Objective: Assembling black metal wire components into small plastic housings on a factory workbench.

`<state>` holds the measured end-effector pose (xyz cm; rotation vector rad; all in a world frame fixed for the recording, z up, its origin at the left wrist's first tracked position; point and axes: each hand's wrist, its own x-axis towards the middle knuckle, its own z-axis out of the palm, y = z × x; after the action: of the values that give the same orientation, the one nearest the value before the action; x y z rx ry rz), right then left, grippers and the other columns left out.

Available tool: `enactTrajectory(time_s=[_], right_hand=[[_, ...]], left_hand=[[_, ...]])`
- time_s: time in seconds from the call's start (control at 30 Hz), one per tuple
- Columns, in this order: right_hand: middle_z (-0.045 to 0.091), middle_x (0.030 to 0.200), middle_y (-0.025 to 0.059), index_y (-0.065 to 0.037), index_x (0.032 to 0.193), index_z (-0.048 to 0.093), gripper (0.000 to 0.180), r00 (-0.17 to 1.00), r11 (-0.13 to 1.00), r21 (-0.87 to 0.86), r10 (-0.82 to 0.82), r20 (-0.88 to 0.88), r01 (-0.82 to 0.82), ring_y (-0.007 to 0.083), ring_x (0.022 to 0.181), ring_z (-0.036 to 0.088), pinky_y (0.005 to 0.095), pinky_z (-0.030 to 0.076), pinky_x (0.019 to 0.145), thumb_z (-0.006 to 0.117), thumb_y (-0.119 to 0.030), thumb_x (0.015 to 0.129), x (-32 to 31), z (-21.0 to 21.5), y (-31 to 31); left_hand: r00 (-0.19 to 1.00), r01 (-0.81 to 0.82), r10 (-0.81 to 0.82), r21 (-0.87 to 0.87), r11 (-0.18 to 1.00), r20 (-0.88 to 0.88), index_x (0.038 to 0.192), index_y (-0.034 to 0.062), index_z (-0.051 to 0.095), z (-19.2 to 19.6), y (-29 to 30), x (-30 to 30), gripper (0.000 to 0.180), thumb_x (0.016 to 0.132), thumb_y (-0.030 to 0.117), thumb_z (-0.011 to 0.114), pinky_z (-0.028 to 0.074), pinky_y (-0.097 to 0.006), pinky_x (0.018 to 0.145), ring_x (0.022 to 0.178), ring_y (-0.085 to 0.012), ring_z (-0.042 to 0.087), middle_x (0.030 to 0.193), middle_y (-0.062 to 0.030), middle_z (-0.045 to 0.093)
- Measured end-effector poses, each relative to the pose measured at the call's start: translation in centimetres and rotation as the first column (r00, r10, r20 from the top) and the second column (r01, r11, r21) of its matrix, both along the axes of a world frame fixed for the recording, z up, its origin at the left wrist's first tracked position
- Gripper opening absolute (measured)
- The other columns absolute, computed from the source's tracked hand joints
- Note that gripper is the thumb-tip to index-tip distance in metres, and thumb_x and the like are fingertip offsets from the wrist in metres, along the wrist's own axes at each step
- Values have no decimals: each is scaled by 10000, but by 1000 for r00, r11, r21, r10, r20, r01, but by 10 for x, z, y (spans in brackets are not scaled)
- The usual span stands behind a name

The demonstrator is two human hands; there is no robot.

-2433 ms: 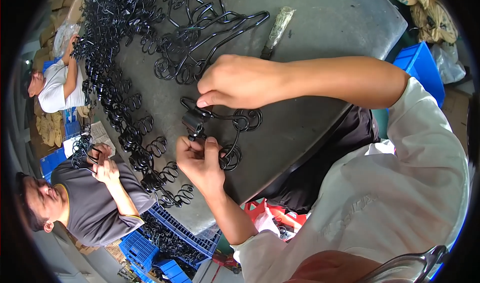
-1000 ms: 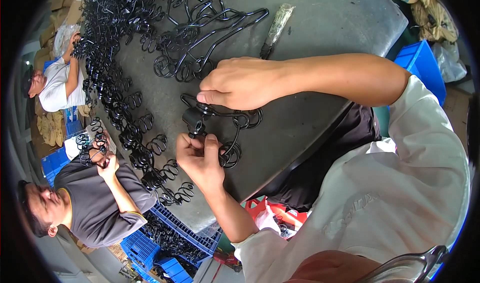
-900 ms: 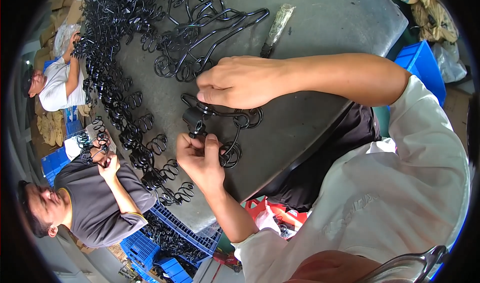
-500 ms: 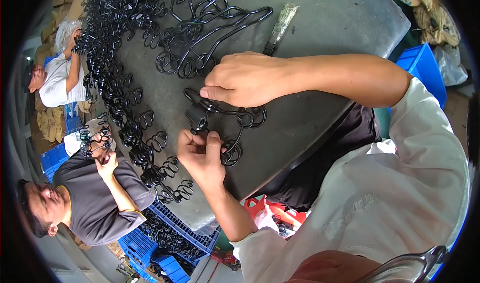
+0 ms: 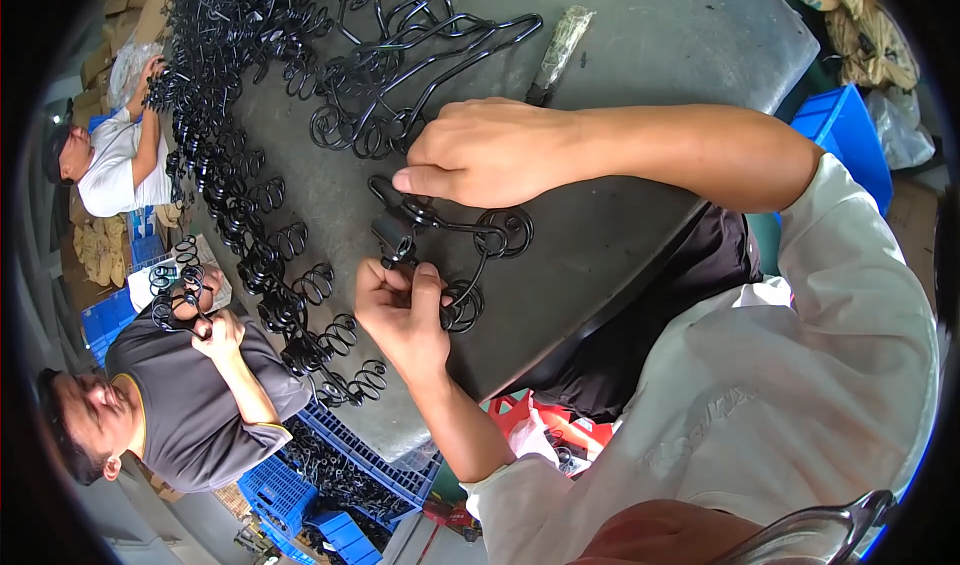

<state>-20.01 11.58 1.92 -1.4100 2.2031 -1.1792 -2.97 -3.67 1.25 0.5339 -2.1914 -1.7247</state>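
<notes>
1) Noting slight up-picture shift since 2.4 s ago in left hand [image 5: 402, 310], right hand [image 5: 490, 157] and coil part [image 5: 484, 235], plus a turn in co-worker's wire piece [image 5: 180, 290]
2) Placing coil part between both hands over table [image 5: 640, 55], with black sleeve [image 5: 393, 229] at its picture-left side and coils toward the near table edge
3) Keying on sleeve: just beyond left fingertips, picture-down from right thumb, seemingly a bit nearer to left hand; reading its long axis as roughly hand to hand, exact tilt unclear
4) Seeing left thumb and forefinger pinched on coil part just below sleeve
5) Seeing right fingers curled under, thumb tucked beside wire; can't tell what's gripped, hidden by back of hand
6) Also got wire frames [image 5: 500, 27] beyond right hand, coil pile [image 5: 240, 45] farther off
</notes>
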Motion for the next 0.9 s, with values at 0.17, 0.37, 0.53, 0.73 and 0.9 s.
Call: enactTrajectory(time_s=[0.17,0.37,0.53,0.73,0.9], right_hand=[[646,782,220,4,911,613,253,987,985,-161,89,136,-67,421,797,646,510,476,728,514,-210,1002,-2,-7,-1],[654,790,196,14,943,601,160,974,992,20,119,194,-125,399,821,654,505,464,733,571,-142,960,-7,8,5],[672,824,205,31,932,641,204,962,977,-57,213,168,-207,402,852,655,479,492,753,631,-164,871,-13,5,9],[627,776,193,30,939,622,199,953,958,-16,285,105,-285,390,789,616,473,451,712,658,-162,901,-17,9,11],[630,827,201,26,967,622,196,936,954,-26,298,185,-299,399,824,606,470,448,731,606,-169,964,-16,6,9]], left_hand=[[1000,10,-10,19,1000,-15,786,70,395,-1,0,-1,313,867,-64,665,480,-212,468,581,-64,527,707,-14,511],[999,25,-24,42,999,-21,804,63,415,0,2,-1,286,873,-62,663,480,-208,483,582,-65,527,713,-13,513],[999,34,-33,29,999,-24,798,66,412,1,0,0,293,875,-59,665,479,-205,488,595,-68,542,704,-15,527],[996,27,-24,-31,999,85,817,27,509,2,-1,2,176,904,3,660,485,-208,508,597,-55,547,698,-21,590],[997,44,-42,-29,999,66,831,17,537,1,-1,2,138,911,9,650,480,-203,515,593,-54,548,697,-17,593]])
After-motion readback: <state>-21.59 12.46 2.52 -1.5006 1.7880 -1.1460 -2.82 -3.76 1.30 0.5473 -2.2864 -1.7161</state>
